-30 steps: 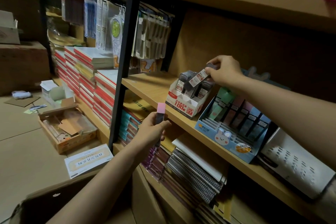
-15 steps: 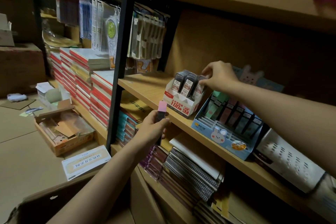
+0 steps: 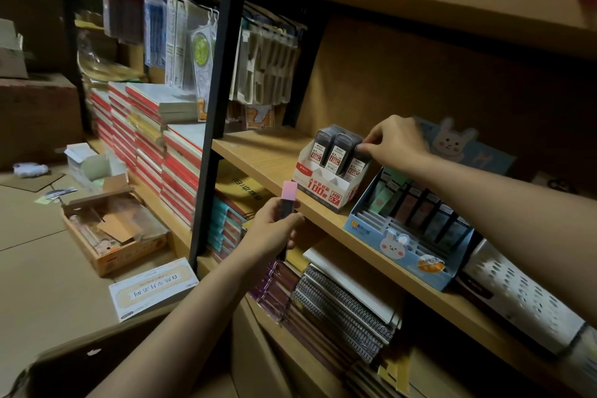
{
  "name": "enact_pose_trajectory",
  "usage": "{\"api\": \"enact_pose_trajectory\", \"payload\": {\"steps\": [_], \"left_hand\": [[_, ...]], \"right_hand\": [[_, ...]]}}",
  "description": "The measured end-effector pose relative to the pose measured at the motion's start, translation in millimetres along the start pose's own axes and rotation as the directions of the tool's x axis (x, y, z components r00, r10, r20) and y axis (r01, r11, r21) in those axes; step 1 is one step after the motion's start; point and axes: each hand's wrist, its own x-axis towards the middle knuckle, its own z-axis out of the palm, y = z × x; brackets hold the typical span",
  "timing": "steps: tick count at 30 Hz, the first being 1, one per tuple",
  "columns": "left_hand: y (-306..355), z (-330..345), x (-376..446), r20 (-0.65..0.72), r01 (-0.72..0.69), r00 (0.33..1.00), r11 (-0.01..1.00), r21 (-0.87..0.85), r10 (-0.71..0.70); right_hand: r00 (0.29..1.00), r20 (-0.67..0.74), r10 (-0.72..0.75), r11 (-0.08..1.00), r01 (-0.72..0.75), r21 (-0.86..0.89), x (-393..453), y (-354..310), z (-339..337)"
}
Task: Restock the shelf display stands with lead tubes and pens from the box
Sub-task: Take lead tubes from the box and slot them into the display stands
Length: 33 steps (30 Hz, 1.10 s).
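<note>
1. Wooden shelf on a black metal frame in a stockroom, with stacked red-edged notebooks off to the left.
2. Standing on that shelf: white-and-red lead display stand, three rows of dark lead tubes upright inside.
3. Just beside it on the right: blue rabbit-print display stand with coloured tubes in its rear slots.
4. Right hand, fingers curled, pinching the top of the rightmost lead tube.
5. Left hand below the shelf edge, wrapped around a dark tube with a pink cap, held upright.
6. On the floor, lower left: open cardboard box.
</note>
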Motion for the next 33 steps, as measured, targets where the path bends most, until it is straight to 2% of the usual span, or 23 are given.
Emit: {"api": "enact_pose_trajectory", "payload": {"steps": [9,11,14,17,20,22,23,25,26,29,33], "left_hand": [[-1.8,0.1,-3.6,0.005,0.028,1.000,1.000,-0.009,-0.028],[-1.7,-1.1,-3.0,0.005,0.025,1.000,1.000,-0.006,-0.025],[-0.7,-2.9,-2.1,0.006,0.018,1.000,1.000,-0.011,-0.018],[0.5,-2.2,-3.5,0.016,0.018,1.000,1.000,-0.020,-0.018],[2.8,-1.4,-5.7,0.034,0.018,0.999,0.999,-0.026,-0.017],[4.1,-0.9,-7.6,0.051,0.004,0.999,0.999,-0.041,-0.002],[4.1,-1.0,-8.3,0.060,-0.007,0.998,0.999,-0.040,0.009],[4.7,-0.7,-9.8,0.095,-0.024,0.995,0.999,-0.034,0.027],[5.2,0.1,-10.5,0.130,-0.032,0.991,0.998,-0.048,0.038],[6.1,6.4,-10.9,0.230,-0.040,0.971,0.990,-0.135,0.071],[2.5,18.4,-9.8,0.311,-0.065,0.944,0.988,-0.142,0.107]], "right_hand": [[0.997,-0.078,0.000,0.999,-0.003,-0.033,-1.8,-1.2,4.4],[0.992,-0.122,-0.043,0.999,0.047,0.028,-0.3,-1.5,5.3],[0.955,-0.219,-0.200,0.972,0.222,0.081,-4.2,-4.0,6.2],[0.957,-0.151,-0.248,0.967,0.254,0.021,-10.9,-5.6,12.5],[0.964,-0.030,-0.264,0.958,0.259,-0.127,-14.8,-10.6,14.9],[0.957,-0.037,-0.288,0.947,0.279,-0.158,-18.1,-13.6,11.5],[0.955,-0.069,-0.288,0.954,0.280,-0.105,-22.1,-15.1,8.8],[0.953,-0.119,-0.277,0.950,0.290,0.114,-36.7,-18.9,4.8],[0.956,-0.096,-0.277,0.930,0.292,0.223,-47.7,-21.9,4.2],[0.951,0.096,-0.295,0.874,0.228,0.430,-86.3,-28.8,8.5],[0.967,0.131,-0.218,0.813,0.106,0.573,-115.5,-22.7,7.7]]}}
